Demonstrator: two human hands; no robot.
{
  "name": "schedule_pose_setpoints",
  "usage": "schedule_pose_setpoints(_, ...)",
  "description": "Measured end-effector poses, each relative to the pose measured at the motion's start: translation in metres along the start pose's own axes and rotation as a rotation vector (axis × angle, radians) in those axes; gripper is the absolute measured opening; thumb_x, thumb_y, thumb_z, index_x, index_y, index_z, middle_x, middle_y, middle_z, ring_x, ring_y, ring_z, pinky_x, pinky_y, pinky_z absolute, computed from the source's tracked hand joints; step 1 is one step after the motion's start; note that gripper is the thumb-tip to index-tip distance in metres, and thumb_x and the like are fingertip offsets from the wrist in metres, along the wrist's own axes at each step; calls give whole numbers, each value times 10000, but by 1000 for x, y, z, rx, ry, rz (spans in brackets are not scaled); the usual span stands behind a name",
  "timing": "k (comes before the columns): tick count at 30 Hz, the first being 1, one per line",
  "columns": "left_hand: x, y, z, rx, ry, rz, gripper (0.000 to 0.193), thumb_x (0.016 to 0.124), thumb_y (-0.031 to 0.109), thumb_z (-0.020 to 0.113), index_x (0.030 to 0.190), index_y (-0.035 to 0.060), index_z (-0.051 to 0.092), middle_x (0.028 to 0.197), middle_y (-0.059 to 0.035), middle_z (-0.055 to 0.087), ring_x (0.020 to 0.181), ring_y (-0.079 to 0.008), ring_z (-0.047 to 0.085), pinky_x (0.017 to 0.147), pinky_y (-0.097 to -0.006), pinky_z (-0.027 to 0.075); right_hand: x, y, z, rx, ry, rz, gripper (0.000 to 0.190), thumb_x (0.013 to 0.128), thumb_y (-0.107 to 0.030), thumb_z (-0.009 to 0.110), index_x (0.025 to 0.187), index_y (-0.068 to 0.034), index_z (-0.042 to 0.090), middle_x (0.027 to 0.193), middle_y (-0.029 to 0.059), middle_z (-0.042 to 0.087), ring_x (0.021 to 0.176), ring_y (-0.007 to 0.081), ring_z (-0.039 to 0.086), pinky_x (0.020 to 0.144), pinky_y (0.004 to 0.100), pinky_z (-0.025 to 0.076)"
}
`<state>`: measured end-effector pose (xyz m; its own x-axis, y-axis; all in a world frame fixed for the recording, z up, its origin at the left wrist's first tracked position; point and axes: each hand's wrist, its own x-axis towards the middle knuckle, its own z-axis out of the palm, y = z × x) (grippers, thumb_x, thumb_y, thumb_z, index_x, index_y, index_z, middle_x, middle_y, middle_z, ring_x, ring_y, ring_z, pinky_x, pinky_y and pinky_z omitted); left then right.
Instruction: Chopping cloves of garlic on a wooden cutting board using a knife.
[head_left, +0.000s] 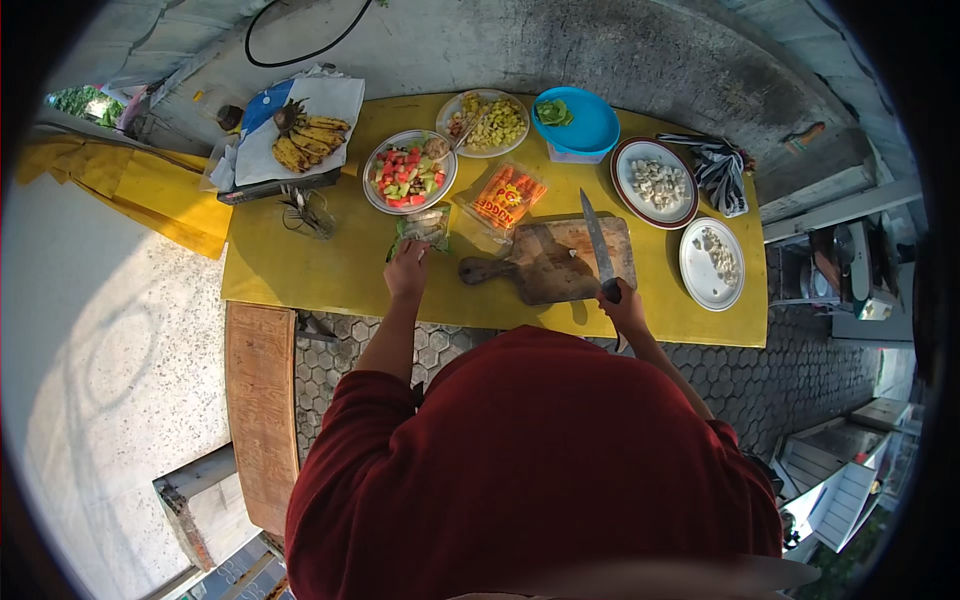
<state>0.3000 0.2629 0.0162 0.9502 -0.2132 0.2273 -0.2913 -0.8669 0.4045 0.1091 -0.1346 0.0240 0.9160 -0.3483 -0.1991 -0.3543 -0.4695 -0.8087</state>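
Observation:
My right hand (624, 306) grips the dark handle of a large kitchen knife (598, 238), its blade pointing away from me over the right part of a wooden cutting board (544, 259). One small pale piece lies on the board. On the left, my left hand (408, 268) is at the near edge of a clear and green plastic packet (426, 227) with pale contents; whether the fingers grip it or only touch it is hard to tell. An orange nugget packet (510, 196) lies behind the board.
Around these on the yellow table (345, 277) stand a plate of diced fruit (409, 172), a plate of yellow pieces (495, 124), a blue lid (592, 124), a plate of white pieces (660, 184) and a smaller plate (701, 281). Bananas (311, 142) lie back left. A wooden bench (262, 405) is left.

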Motion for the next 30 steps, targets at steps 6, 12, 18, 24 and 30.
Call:
schedule_pose_setpoints(6, -16, 28, -3, 41, -29, -98, 148, 850, 273, 627, 970, 187, 612, 908, -60, 657, 777, -311, 652, 635, -440, 519, -16, -11, -29, 24, -215, 227, 351, 807, -242, 745, 1006, -16, 565, 684, 118, 621, 551, 207, 629, 545, 336, 502)
schedule_pose_setpoints(12, -31, 113, 27, -195, -211, -50, 240, 871, 292, 567, 1029, 114, 532, 788, -161, 654, 688, -368, 647, 632, -495, 509, -19, 45, -52, -57, -261, 145, 398, 882, -306, 639, 1145, -34, 517, 755, 155, 618, 599, 239, 621, 562, 376, 488)
schedule_pose_setpoints(18, -35, 195, 69, -180, -226, 275, 373, 873, 156, 555, 1238, 117, 489, 1039, -193, 620, 918, -380, 614, 752, -483, 506, 5, 60, -66, -323, -338, -70, 425, 951, -274, 508, 1317, -87, 399, 966, 254, 638, 831, 399, 640, 738, 489, 490)
schedule_pose_setpoints(24, -36, 218, 87, -319, -214, 163, 511, 812, 83, 635, 1292, 181, 492, 1108, -141, 606, 1018, -360, 582, 792, -491, 493, 9, 33, -79, -217, -399, -198, 477, 956, -227, 480, 1405, -140, 346, 1110, 271, 610, 1033, 454, 585, 867, 514, 461)
schedule_pose_setpoints(30, -52, 250, 99, -146, -59, 203, 295, 811, 164, 663, 1104, 203, 661, 1019, -45, 668, 1013, -276, 602, 862, -444, 455, 13, 37, -104, -252, -510, -317, 527, 940, -166, 490, 1447, -178, 342, 1108, 270, 607, 1018, 435, 595, 867, 495, 469)
